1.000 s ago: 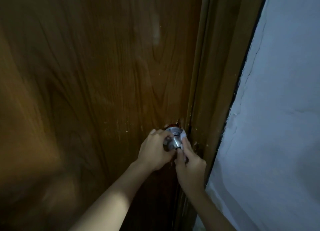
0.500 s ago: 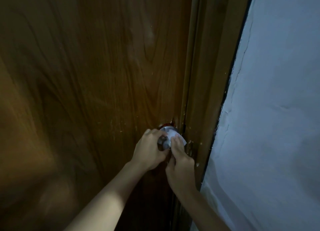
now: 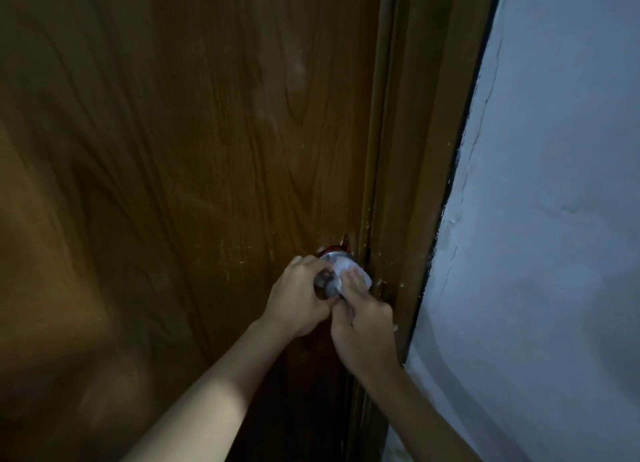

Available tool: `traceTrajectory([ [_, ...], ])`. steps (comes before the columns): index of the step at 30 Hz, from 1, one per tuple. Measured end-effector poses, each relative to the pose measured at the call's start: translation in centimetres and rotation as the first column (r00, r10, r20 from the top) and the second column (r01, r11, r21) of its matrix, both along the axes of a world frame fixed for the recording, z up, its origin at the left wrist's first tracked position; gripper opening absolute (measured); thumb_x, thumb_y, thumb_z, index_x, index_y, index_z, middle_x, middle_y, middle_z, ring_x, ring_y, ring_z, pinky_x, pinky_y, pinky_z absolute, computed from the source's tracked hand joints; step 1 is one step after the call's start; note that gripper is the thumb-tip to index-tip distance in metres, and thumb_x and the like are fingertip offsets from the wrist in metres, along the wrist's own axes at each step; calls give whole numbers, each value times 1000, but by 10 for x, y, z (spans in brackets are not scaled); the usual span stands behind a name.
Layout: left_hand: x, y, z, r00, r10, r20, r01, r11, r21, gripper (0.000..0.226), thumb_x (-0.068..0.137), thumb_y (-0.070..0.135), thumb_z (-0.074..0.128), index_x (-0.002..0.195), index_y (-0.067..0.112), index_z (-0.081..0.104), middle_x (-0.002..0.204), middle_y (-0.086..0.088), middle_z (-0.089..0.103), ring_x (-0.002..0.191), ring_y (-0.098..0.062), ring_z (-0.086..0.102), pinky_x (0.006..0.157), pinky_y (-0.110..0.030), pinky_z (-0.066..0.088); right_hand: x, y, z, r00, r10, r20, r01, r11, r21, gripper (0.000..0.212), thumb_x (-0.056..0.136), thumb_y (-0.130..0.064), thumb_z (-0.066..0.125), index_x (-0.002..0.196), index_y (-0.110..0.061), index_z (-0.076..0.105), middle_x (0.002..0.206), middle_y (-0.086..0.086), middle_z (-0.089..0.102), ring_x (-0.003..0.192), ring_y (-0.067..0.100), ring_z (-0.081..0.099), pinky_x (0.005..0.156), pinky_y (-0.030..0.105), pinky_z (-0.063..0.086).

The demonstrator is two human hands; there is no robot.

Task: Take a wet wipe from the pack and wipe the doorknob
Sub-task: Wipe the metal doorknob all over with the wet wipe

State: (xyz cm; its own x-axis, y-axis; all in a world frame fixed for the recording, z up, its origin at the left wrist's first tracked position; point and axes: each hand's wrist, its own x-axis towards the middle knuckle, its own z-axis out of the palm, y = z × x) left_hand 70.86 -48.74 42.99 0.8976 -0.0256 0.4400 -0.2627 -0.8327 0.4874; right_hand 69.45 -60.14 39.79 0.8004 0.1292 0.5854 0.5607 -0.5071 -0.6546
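One metal doorknob (image 3: 329, 281), one white wet wipe (image 3: 349, 271), two bare hands.

Doorknob: at the right edge of the brown wooden door (image 3: 190, 167), beside the frame (image 3: 415, 150). Left hand (image 3: 298, 299): curled around the knob's left side, gripping it. Right hand (image 3: 363, 326): fingers closed, pressing the wipe onto the knob's right face. One pale wall (image 3: 554, 219) to the right.

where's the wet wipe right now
In the head view, low and right of centre: the wet wipe is pressed on the metal doorknob under the right hand, beside the left hand.
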Motion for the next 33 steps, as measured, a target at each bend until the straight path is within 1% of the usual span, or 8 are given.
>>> traceTrajectory([
  [3,-1,-2,0,1000,10,1,-10,1000,5,45,76,25,68,118,13,55,115,-4,59,104,-14,47,79,-22,38,-7,1,0,999,17,-29,-16,1000,20,54,86,-31,31,131,-5,44,140,12,46,128,21,47,102,39,46],
  [7,-1,-2,2,1000,6,-21,-6,1000,2,48,74,25,71,119,18,55,119,0,57,109,-13,47,84,-23,40,11,-6,3,997,-28,-78,33,997,66,40,91,-1,42,130,-5,46,104,28,67,57,2,60,51,3,43],
  [12,-2,-1,2,1000,-1,-27,2,1000,5,48,73,26,72,118,19,56,117,1,59,105,-9,45,82,-22,40,3,-10,-13,998,-65,-3,65,989,132,32,86,2,57,118,-4,58,85,21,73,65,0,64,49,2,41],
  [15,-1,-1,2,1000,-11,-22,11,1000,-5,48,72,27,73,117,18,57,114,1,59,98,-6,42,78,-21,38,12,-14,-11,994,-107,-38,112,971,210,32,85,-1,59,117,-5,58,97,12,73,71,-7,63,62,-2,43],
  [21,-1,-1,3,1000,-30,-3,30,1000,-2,42,76,20,67,117,16,57,110,-4,62,98,-13,48,77,-24,40,16,-2,-8,991,13,132,-2,997,-82,42,79,13,54,118,-1,56,124,16,59,118,28,52,103,9,14],
  [25,0,-1,1,1000,-18,-22,18,1000,-12,47,73,24,71,117,18,57,112,-1,60,99,-11,47,78,-24,41,13,-9,-4,999,-8,46,3,993,117,37,88,-1,55,124,-7,52,115,13,66,103,7,61,82,-3,40],
  [27,1,0,0,1000,-11,-27,11,1000,-24,48,71,25,73,116,19,57,112,-1,60,98,-9,46,77,-23,40,11,-11,-6,997,5,-80,11,979,203,36,93,-14,51,128,-12,50,96,12,72,77,3,64,67,7,47],
  [33,-1,0,3,999,-14,-35,13,1000,-23,49,70,27,75,115,18,58,101,5,56,92,-8,43,72,-22,34,10,-12,-15,888,202,-413,96,797,597,21,88,-15,59,107,-22,66,76,1,69,74,6,64,80,32,54],
])
